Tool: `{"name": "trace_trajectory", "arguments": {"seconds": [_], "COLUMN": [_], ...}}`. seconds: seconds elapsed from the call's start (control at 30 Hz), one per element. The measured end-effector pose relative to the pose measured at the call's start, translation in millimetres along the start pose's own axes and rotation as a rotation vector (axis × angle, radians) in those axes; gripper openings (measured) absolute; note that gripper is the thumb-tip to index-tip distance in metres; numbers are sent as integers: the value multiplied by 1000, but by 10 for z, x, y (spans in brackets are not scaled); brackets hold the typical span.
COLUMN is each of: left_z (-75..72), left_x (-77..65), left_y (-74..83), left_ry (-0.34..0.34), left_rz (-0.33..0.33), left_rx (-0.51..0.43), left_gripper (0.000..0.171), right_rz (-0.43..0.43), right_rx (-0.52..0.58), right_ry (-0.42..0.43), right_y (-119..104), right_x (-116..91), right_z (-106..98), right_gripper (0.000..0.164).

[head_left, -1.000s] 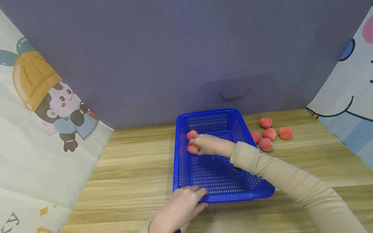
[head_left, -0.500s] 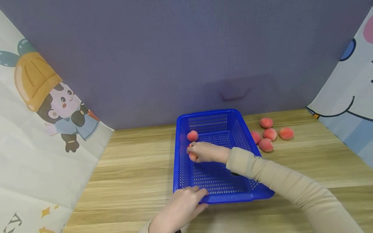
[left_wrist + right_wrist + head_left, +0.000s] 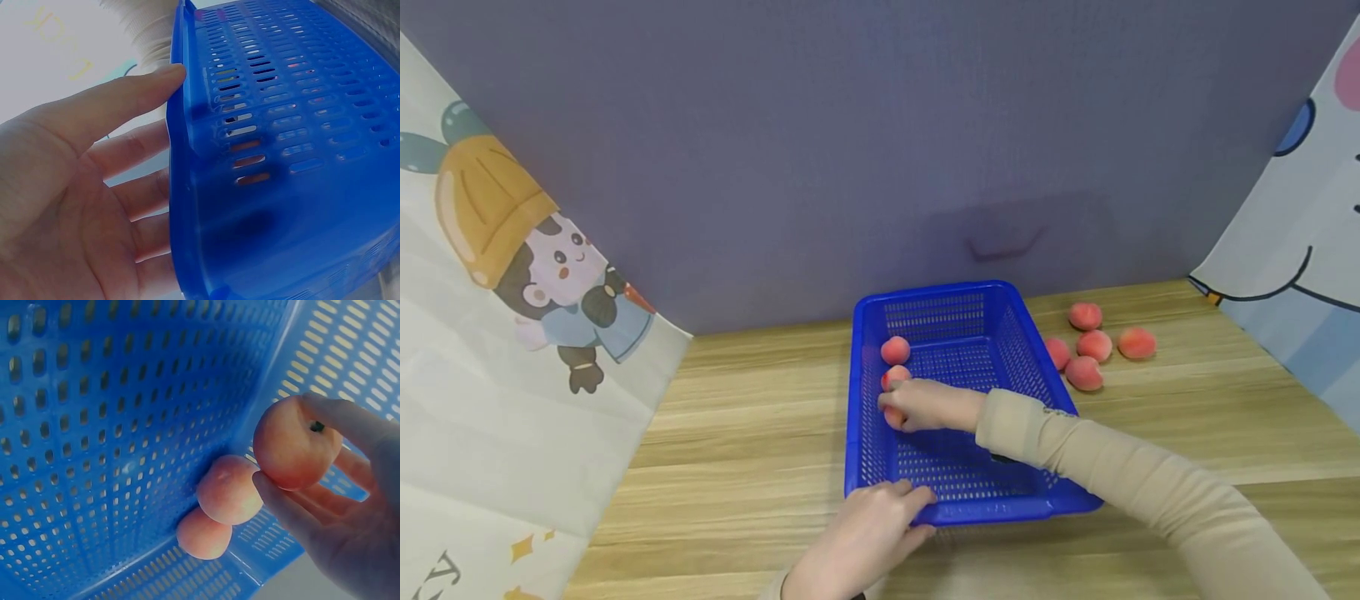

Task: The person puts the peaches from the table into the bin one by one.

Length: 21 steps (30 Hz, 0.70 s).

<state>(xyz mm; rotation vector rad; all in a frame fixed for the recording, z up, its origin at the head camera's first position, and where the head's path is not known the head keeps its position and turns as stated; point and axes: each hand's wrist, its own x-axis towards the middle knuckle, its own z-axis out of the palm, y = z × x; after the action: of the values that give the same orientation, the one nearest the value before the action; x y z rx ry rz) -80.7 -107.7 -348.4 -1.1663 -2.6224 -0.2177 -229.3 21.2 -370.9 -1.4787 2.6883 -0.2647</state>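
Note:
A blue plastic basket point(image 3: 970, 510) with slotted walls stands on the wooden table. My left hand point(image 3: 868, 533) grips its near rim at the left corner, thumb on the outer side and fingers over the edge; the left wrist view shows the thumb point(image 3: 134, 94) against the rim. Inside the basket, my right hand point(image 3: 928, 406) holds a peach point(image 3: 294, 447) between thumb and fingers, low beside the left wall. Two more peaches lie in a row behind it along that wall: a middle peach point(image 3: 230, 490) and a far peach point(image 3: 896, 350).
Several loose peaches point(image 3: 1093, 345) lie on the table point(image 3: 760, 433) right of the basket, the nearest close against its wall. A grey-purple panel point(image 3: 880, 150) rises behind the basket. Cartoon-printed sheets point(image 3: 490, 433) flank the table on both sides.
My right hand has moved off the middle peach and toward me along the left wall, carrying another peach in its fingers. My left hand has stayed on the rim.

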Motion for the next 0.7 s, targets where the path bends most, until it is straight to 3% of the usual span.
{"name": "trace_trajectory", "arguments": {"seconds": [0.53, 0.7], "left_z": [-5, -10], "left_x": [-1, 4], "left_y": [5, 2], "left_ry": [-6, -21], "left_rz": [-7, -9], "left_rx": [-9, -16], "left_gripper": [16, 18], "right_rz": [18, -9], "right_rx": [12, 2], "right_ry": [-15, 20], "right_y": [-22, -18], "right_x": [4, -4], "right_z": [88, 128], "right_gripper": [20, 19]}}
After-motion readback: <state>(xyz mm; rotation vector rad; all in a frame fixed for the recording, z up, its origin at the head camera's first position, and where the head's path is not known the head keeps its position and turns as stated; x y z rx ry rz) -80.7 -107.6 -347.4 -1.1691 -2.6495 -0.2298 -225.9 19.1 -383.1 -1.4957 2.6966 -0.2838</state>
